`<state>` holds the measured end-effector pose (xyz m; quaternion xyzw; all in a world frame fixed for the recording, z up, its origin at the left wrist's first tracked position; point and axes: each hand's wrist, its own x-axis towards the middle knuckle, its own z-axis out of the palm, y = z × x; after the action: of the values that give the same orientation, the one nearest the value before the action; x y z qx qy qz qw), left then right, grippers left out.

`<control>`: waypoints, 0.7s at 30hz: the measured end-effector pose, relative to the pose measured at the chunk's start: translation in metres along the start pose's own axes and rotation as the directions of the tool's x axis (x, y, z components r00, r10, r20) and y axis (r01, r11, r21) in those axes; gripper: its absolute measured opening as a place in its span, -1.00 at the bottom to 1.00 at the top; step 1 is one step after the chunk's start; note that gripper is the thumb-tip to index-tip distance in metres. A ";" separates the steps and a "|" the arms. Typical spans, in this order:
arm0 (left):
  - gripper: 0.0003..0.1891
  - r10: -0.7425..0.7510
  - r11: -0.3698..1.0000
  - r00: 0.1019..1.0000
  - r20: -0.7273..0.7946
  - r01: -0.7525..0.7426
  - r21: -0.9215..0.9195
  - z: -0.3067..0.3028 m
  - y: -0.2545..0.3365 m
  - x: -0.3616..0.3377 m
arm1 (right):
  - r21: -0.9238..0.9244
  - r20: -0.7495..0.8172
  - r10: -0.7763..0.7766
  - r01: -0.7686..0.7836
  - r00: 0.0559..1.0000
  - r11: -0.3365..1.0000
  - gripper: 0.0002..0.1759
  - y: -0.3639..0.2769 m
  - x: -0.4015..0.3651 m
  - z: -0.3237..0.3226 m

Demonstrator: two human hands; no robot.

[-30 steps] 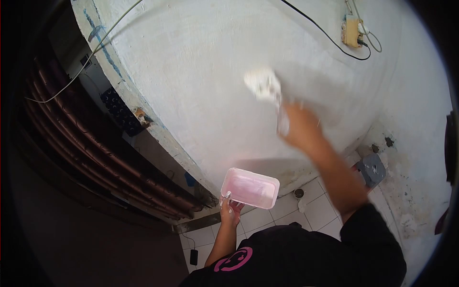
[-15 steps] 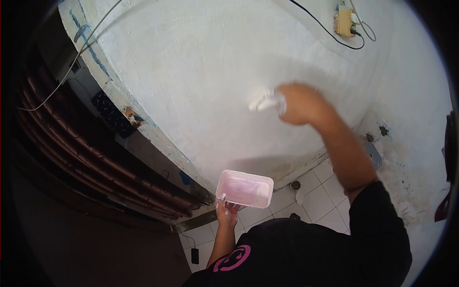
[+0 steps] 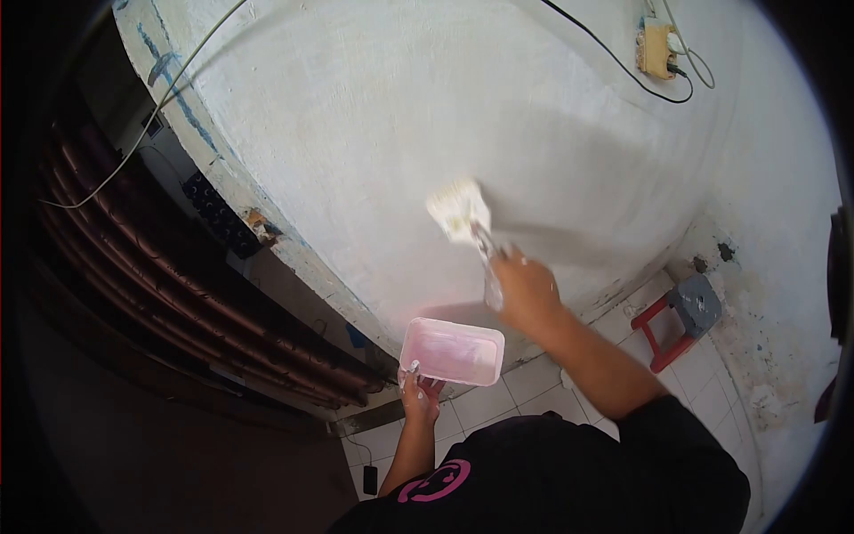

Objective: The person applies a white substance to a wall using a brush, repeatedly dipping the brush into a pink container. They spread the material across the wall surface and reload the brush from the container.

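My right hand [image 3: 527,289] is closed around the handle of a wide paintbrush [image 3: 460,212], whose bristles are coated in white and point up and left over the wall [image 3: 356,133]. Lower down, my left hand [image 3: 420,392] grips the near left edge of a pink rectangular tray [image 3: 483,377], the thumb over its rim. Whitish paint lies inside the tray, and white smears mark my left fingers. The tray is held out in front of my body, close to the wall's foot.
A red and grey step stool [image 3: 694,307] stands by the right wall. Dark curtains [image 3: 205,294] hang at the left opening. A socket adapter [image 3: 656,49] with cables is on the wall, and a phone-like black object [image 3: 370,480] lies on the tiles.
My right hand has come down and left with the paintbrush, which now points up rather than sideways. My left hand and the tray have hardly moved. The stool shows more fully.
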<state>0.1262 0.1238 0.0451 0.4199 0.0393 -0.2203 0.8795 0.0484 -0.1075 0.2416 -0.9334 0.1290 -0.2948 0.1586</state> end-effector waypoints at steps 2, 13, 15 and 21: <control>-0.61 0.016 1.000 1.000 -0.012 -0.016 0.016 0.001 0.005 -0.004 | 0.020 0.155 0.131 -0.135 0.979 0.991 -0.72 0.003 -0.029 0.030; -0.53 0.036 0.997 0.999 -0.028 -0.034 0.062 -0.013 0.008 -0.007 | -0.196 0.429 0.159 -0.081 0.889 0.977 -0.67 0.004 0.033 -0.037; -0.53 0.037 0.997 0.999 -0.018 -0.036 0.068 -0.010 0.010 -0.008 | -0.258 0.280 0.057 0.018 0.958 0.966 -0.65 -0.016 0.062 -0.096; -0.54 0.046 0.995 0.999 -0.003 -0.046 0.092 -0.009 0.020 -0.005 | -0.252 -0.266 -0.100 0.031 0.959 0.967 -0.62 -0.060 0.098 -0.180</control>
<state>0.1311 0.1428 0.0548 0.4613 0.0215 -0.2006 0.8640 0.0282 -0.1253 0.4538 -0.8992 0.1542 -0.4092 0.0124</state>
